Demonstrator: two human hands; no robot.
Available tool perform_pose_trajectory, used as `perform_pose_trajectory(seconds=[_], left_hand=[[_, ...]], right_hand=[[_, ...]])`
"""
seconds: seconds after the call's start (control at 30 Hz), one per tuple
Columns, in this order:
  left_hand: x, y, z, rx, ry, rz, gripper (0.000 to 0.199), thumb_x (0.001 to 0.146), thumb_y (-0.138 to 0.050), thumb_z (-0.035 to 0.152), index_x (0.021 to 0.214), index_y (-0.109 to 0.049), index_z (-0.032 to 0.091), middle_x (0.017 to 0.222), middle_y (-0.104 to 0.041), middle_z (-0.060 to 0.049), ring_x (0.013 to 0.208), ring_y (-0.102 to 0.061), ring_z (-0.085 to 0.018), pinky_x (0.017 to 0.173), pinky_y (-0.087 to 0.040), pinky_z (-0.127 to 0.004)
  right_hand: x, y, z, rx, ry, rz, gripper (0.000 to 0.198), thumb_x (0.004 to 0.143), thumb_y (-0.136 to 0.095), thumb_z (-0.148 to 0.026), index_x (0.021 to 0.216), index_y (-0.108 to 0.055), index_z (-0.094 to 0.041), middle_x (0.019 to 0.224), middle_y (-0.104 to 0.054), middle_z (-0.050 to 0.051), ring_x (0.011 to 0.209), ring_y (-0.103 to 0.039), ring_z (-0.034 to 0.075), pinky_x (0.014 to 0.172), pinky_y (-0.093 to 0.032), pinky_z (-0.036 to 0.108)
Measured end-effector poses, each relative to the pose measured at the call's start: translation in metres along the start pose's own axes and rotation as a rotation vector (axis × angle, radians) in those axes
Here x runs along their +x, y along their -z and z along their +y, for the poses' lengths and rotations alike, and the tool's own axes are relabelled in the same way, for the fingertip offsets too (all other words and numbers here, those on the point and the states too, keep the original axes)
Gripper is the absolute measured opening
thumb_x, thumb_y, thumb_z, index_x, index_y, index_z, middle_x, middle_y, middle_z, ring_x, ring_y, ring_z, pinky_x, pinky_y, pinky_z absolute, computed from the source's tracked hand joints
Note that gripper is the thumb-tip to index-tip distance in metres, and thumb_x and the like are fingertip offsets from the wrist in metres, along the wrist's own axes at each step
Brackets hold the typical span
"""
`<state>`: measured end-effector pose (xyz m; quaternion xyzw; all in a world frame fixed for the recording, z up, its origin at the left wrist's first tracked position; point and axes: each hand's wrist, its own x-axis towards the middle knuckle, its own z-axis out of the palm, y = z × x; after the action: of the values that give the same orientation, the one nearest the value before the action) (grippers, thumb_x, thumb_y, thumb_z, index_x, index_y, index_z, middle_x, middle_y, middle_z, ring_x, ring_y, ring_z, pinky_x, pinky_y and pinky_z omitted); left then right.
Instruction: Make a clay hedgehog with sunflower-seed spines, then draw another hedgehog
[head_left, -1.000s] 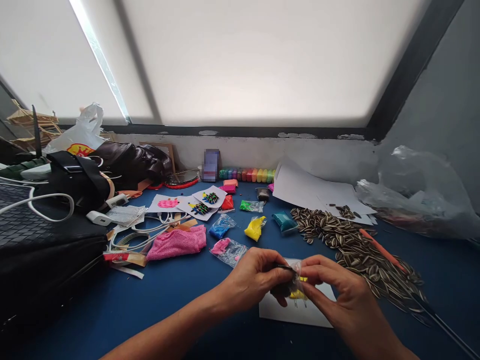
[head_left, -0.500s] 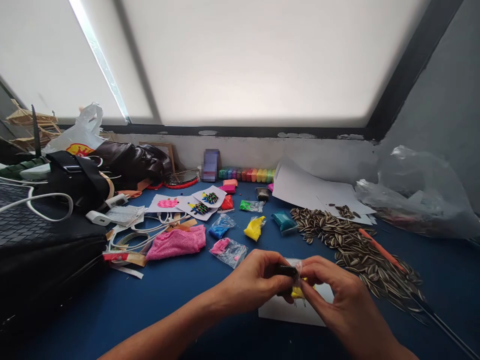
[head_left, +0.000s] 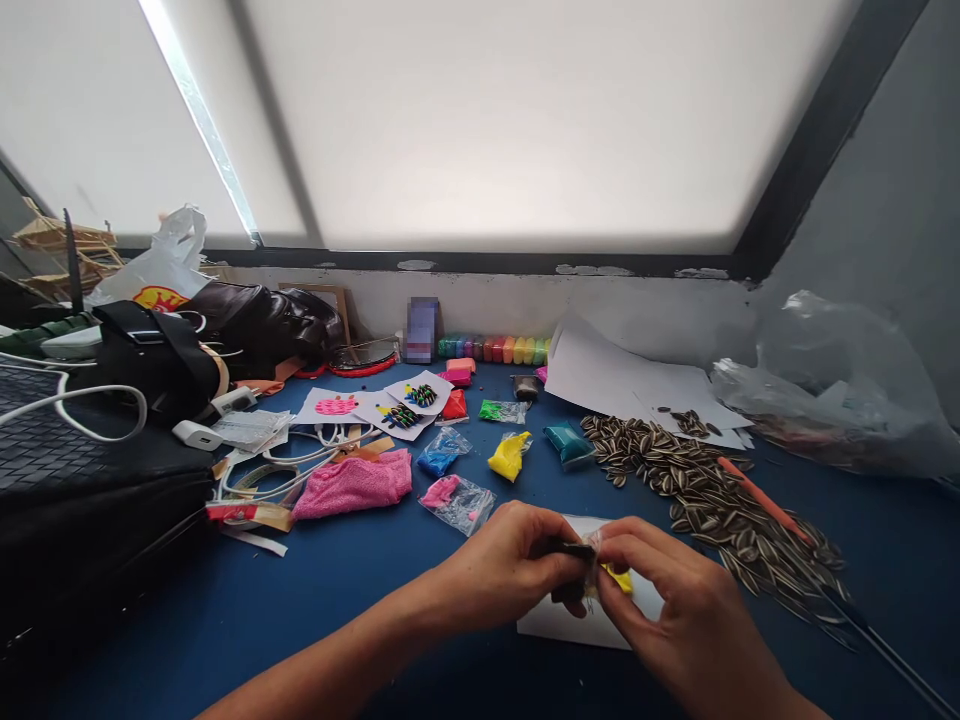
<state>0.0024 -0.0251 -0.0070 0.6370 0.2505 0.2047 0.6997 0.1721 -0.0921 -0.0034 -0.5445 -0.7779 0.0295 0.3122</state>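
Observation:
My left hand (head_left: pixel 517 562) is closed around a small bag of black clay (head_left: pixel 568 549), its dark contents showing between thumb and fingers. At the bag's clear plastic edge, the thumb and fingertips of my right hand (head_left: pixel 679 590) pinch together. Both hands hover over a white paper sheet (head_left: pixel 551 620) at the table's front. On that sheet a yellow clay shape (head_left: pixel 619 578) shows in part behind my right fingers, with thin dark lines drawn near it. My fingers hide much of the bag.
Bags of pink (head_left: pixel 454 500), blue (head_left: pixel 442 452), yellow (head_left: pixel 510 456) and teal clay (head_left: pixel 568 444) lie beyond my hands. Sunflower seeds (head_left: pixel 675 470) spread at right with an orange-handled tool (head_left: pixel 763 500). A pink cloth (head_left: pixel 352 485), cables and a black bag (head_left: pixel 105 540) occupy the left.
My hands have shifted slightly and the black bag has turned between them. The yellow shape now shows farther right, beside my right fingers.

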Motion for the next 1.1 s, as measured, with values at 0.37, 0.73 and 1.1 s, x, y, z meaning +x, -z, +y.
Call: perform_pose_trajectory(seconds=[0.37,0.73,1.1], left_hand=[[0.005,0.005,0.005,-0.163,0.033,0.146,0.032,0.074,-0.061,0.026,0.102,-0.060,0.010,0.075,-0.065,-0.005,0.060,-0.065,-0.014,0.064,-0.052,-0.029],[0.004,0.019,0.005,-0.122,0.058,0.213,0.043,0.079,-0.054,0.050,0.065,-0.062,0.010,0.056,-0.052,-0.002,0.051,-0.050,-0.011,0.052,-0.039,-0.023],[-0.008,0.002,0.018,-0.069,0.052,-0.088,0.036,0.083,-0.061,0.041,0.104,-0.071,0.013,0.075,-0.063,-0.002,0.059,-0.039,-0.008,0.055,-0.026,-0.021]], right_hand=[[0.003,0.011,0.002,0.234,-0.126,0.096,0.006,0.084,-0.059,-0.025,0.082,-0.065,-0.025,0.096,-0.069,0.004,0.083,-0.068,0.018,0.070,-0.054,0.026],[0.002,0.017,0.004,0.473,-0.306,0.056,0.015,0.084,-0.057,-0.033,0.075,-0.065,-0.025,0.093,-0.070,0.004,0.093,-0.066,0.022,0.072,-0.057,0.026],[-0.003,0.008,0.005,0.503,-0.278,0.022,0.019,0.082,-0.066,-0.043,0.090,-0.076,-0.029,0.106,-0.067,0.005,0.102,-0.064,0.023,0.084,-0.054,0.031]])
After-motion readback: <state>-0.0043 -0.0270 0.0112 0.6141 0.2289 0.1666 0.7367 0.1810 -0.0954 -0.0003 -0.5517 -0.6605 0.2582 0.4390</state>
